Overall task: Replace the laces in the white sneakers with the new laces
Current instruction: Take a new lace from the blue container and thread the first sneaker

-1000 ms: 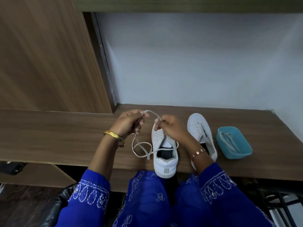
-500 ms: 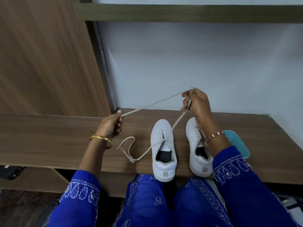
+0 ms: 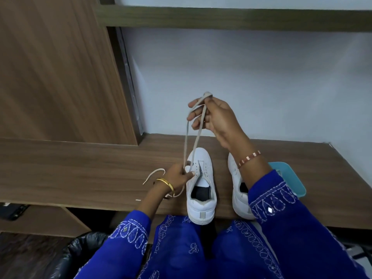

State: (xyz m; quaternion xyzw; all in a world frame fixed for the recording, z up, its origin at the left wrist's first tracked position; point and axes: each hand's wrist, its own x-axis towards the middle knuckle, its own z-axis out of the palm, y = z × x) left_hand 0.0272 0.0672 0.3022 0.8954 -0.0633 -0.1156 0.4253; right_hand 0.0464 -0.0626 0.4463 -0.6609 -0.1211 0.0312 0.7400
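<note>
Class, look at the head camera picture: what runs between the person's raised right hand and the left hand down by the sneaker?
In the head view, two strands of lace stretch between the right hand and left hand.

Soft, even indoor light is falling from above and slightly in front, keeping the pale wall (image 3: 251, 81) at twelve o'clock a cool bluish grey without glare. The worktop (image 3: 80, 168) is showing a dull sheen only, no hot spots. Faint shadows are gathering under the overhead shelf (image 3: 221, 17) and beside the wooden panel's edge at eleven o'clock. The space below the worktop, from seven to five o'clock, is sinking into darkness. Wide-angle distortion is bending straight edges toward the frame borders. The raised right hand (image 3: 217, 117) is looking slightly soft from motion; fine detail is smeared by compression.
</note>
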